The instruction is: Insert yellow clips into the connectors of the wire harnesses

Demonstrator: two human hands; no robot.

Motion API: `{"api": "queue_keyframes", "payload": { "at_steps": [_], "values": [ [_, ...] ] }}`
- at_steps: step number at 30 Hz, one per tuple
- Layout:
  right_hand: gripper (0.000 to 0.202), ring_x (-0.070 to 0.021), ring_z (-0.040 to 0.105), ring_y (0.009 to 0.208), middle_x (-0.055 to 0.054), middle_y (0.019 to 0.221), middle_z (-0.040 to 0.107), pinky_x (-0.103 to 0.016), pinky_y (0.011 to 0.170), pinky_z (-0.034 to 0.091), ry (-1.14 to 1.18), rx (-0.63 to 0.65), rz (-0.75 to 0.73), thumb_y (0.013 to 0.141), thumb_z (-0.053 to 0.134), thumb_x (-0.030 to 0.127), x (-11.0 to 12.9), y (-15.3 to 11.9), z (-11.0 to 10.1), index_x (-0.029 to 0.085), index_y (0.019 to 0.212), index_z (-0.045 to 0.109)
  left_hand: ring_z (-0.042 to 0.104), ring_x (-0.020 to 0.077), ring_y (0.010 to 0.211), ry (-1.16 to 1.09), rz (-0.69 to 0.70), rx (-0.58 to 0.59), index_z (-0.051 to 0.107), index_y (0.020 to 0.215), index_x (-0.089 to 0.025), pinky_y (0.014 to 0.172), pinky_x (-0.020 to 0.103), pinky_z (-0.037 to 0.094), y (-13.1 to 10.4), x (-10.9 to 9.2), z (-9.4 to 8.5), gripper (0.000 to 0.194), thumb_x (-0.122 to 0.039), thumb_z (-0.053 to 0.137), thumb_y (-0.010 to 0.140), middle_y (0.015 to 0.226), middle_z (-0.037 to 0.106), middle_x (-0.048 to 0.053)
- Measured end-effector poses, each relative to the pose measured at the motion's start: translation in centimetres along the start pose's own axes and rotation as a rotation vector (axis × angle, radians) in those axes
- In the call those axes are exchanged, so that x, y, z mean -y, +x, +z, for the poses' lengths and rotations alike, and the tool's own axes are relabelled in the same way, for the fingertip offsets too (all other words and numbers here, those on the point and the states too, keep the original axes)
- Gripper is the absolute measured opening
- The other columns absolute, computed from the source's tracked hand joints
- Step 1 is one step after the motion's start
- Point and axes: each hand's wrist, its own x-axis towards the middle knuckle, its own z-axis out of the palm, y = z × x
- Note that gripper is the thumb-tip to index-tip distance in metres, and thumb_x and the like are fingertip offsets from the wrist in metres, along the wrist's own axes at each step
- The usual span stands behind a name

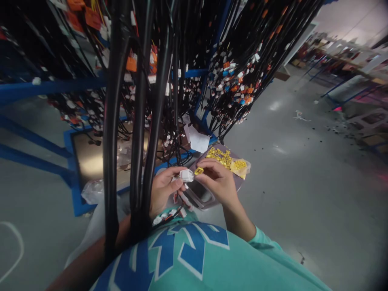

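Note:
A white connector (pixel 186 175) is held between the thumb and fingers of my left hand (pixel 165 188). Just to its right, my right hand (pixel 218 182) pinches a small yellow part (pixel 199 171), with a narrow gap between the two pieces. Beyond my right hand, a grey bin (pixel 201 202) holds many yellow parts (pixel 218 157) and an open clear bag (pixel 240 165) of yellow pieces. Below my left hand hang more white and orange connectors (pixel 169 215) on wires.
Thick black cable bundles (pixel 139 121) hang in front of my left forearm. Dense wire harnesses with connectors (pixel 236 81) hang from a blue frame (pixel 69 85). A white paper (pixel 198 140) lies behind the bin. Workbenches (pixel 354 64) stand at the far right.

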Motion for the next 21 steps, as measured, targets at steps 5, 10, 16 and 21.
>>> {"api": "queue_keyframes", "payload": {
  "at_steps": [5,10,16,21],
  "values": [
    [0.009,-0.0138,0.063,0.082,-0.001,0.085,0.067,-0.030,0.076,0.051,-0.024,-0.023,-0.093,0.080,0.061,0.018,0.25,-0.54,0.28,0.024,0.085,0.066,0.057,0.0115,0.056,-0.037,0.002,-0.004,0.067,0.093,-0.013,0.048,0.019,0.046,-0.12,-0.14,0.10,0.043,-0.035,0.082,0.058,0.064,0.062,0.002],
    [0.012,-0.0144,0.063,0.087,-0.002,0.090,0.067,-0.032,0.078,0.052,-0.051,-0.020,-0.145,0.078,0.064,0.016,0.38,-0.62,0.32,0.025,0.085,0.068,0.056,0.0117,0.056,-0.068,-0.008,-0.005,0.067,0.092,-0.014,0.047,0.020,0.045,-0.15,-0.32,0.40,0.047,-0.038,0.083,0.056,0.066,0.063,0.002],
    [0.013,-0.0149,0.063,0.091,-0.002,0.095,0.067,-0.034,0.080,0.053,-0.024,0.036,-0.153,0.080,0.064,0.019,0.42,-0.64,0.23,0.027,0.090,0.069,0.052,0.0108,0.051,-0.053,-0.007,-0.019,0.066,0.093,-0.013,0.045,0.020,0.040,-0.11,-0.14,0.39,0.049,-0.048,0.078,0.060,0.061,0.059,0.002],
    [0.018,-0.0163,0.064,0.089,-0.003,0.094,0.067,-0.034,0.077,0.054,-0.059,-0.003,-0.136,0.078,0.068,0.024,0.76,-0.75,0.52,0.027,0.095,0.068,0.050,0.0112,0.050,-0.036,-0.002,-0.021,0.066,0.093,-0.014,0.045,0.021,0.039,-0.09,-0.07,0.32,0.049,-0.050,0.076,0.062,0.059,0.058,0.001]
  ]
}}
